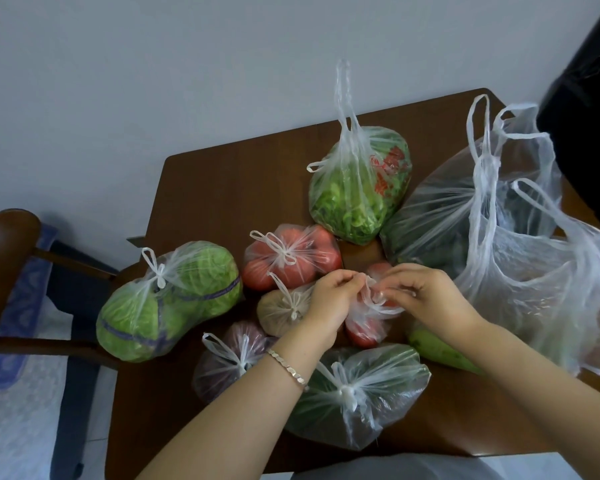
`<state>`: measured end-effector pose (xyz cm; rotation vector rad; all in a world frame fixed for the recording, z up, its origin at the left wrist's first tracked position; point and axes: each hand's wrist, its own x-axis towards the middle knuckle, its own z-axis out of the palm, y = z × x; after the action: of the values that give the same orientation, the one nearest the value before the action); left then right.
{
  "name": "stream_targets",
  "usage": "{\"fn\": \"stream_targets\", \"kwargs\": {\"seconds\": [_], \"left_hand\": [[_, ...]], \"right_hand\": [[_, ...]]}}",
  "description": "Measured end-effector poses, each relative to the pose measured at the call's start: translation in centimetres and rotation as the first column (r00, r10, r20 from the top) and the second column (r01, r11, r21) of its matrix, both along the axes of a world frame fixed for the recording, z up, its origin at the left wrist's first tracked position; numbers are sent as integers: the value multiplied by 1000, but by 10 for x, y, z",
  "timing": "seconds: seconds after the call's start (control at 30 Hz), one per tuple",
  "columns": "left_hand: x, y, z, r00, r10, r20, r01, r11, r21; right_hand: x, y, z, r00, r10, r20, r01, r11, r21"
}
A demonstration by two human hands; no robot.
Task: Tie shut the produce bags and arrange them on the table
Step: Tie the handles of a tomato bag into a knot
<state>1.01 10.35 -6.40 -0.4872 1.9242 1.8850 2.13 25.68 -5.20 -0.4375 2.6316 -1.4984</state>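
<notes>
A knotted bag of greens [357, 393] lies by the table's [215, 188] near edge. Mid-table, the left hand [329, 299] and right hand [426, 292] each keep a pinching grip on the handles of the tomato bag [364, 332]. The far left corner is bare wood, and the cabbage bag [167, 299] reaches the left edge.

Bare forearms; silver chain bracelet [287, 367] on left wrist.

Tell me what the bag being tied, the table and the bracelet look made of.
The bag being tied: thin clear plastic film, glossy; it crinkles and red produce shows through. The table: dark brown wood or veneer, smooth satin finish, faint grain streaks. The bracelet: likely silver-toned metal, flat shiny links.
</notes>
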Motion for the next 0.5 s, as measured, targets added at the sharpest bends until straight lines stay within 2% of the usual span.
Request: {"fn": "stream_targets", "kwargs": {"seconds": [0.07, 0.17, 0.23, 0.3, 0.33, 0.37, 0.4, 0.43, 0.47, 0.5], "left_hand": [[-3, -3, 1, 1000, 12, 3, -12, 1000, -14], [-10, -9, -2, 965, 223, 139, -234, 970, 68], [-14, -17, -8, 909, 331, 252, -369, 922, 120], [-16, -23, -13, 852, 370, 370, -462, 864, 200], [-17, -25, -14, 821, 386, 420, -514, 820, 252], [-18, -26, -14, 782, 404, 474, -577, 755, 310], [-21, -25, -15, 749, 428, 506, -631, 693, 349], [-25, -24, -15, 725, 468, 506, -671, 646, 364], [-28, -21, -17, 725, 503, 471, -677, 645, 353], [-31, -20, -18, 748, 514, 419, -656, 672, 345]], "right_hand": [[-3, 0, 0, 999, -34, 37, 34, 999, 3], [-9, 3, -4, 984, -151, 98, 154, 988, -20], [-9, 7, -6, 981, -164, 104, 163, 986, 18], [-8, 9, -11, 950, -201, 238, 210, 978, -15], [-9, 10, -11, 891, -250, 379, 315, 942, -119], [-12, 10, -13, 782, -272, 560, 478, 839, -261], [-15, 10, -15, 666, -204, 718, 627, 674, -390], [-19, 11, -17, 577, -83, 812, 742, 470, -479], [-22, 12, -21, 527, 34, 849, 804, 306, -511], [-25, 14, -26, 498, 103, 861, 839, 193, -509]]}}
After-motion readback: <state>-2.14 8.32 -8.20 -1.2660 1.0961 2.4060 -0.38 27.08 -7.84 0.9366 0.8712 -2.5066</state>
